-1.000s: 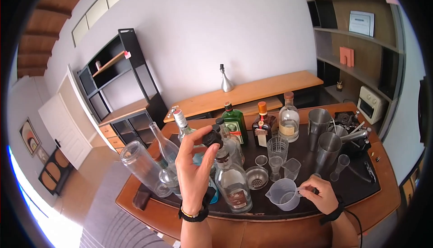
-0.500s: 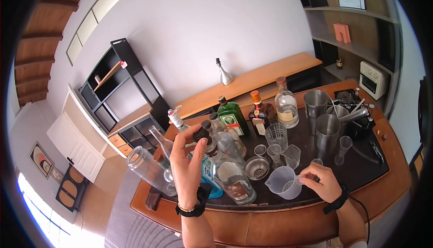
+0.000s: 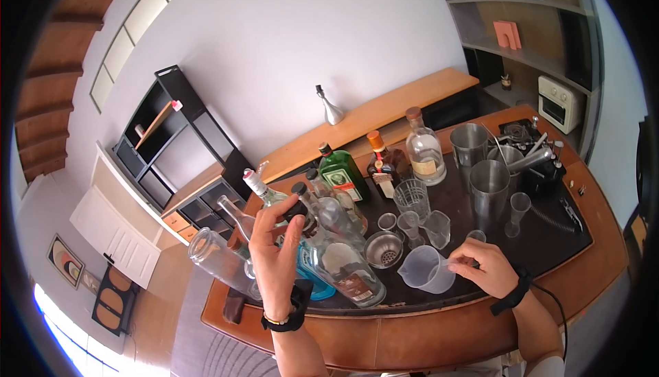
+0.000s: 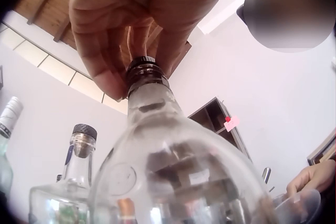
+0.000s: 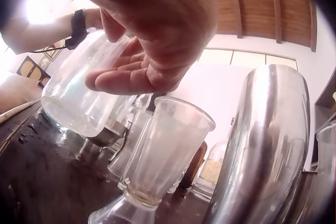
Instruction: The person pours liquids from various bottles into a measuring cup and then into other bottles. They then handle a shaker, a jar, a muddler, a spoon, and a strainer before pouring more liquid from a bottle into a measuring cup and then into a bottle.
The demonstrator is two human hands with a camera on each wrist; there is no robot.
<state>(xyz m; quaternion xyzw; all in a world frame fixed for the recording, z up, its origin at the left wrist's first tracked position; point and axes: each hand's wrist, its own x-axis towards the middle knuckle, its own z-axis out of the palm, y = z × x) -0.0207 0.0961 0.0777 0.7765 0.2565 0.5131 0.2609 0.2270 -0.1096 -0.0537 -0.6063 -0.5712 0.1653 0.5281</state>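
My left hand (image 3: pixel 274 250) is raised at the neck of a clear glass bottle (image 3: pixel 350 274), its thumb and fingers pinching the black cap (image 4: pixel 142 60) at the top. Dark wrap rings the neck under the cap in the left wrist view. Low over the table's near side, my right hand (image 3: pixel 486 267) grips the handle of a translucent plastic measuring jug (image 3: pixel 427 271). Nothing shows inside the jug. A blue bottle (image 3: pixel 317 282) stands just behind the left wrist, partly hidden. Beside the jug sits a metal strainer (image 3: pixel 383 249).
Several bottles crowd the left, among them a wide clear one (image 3: pixel 213 253). Behind stand a green bottle (image 3: pixel 341 173), an orange-capped bottle (image 3: pixel 384 168) and a corked bottle (image 3: pixel 425 150). Metal shaker tins (image 3: pixel 489 188), a ribbed mixing glass (image 3: pixel 412 200) and a jigger (image 3: pixel 517 214) occupy the right.
The head view has turned and tilted, so bottles lean more in it. The left hand stays at the bottle's cap and the right keeps hold of the jug's handle.
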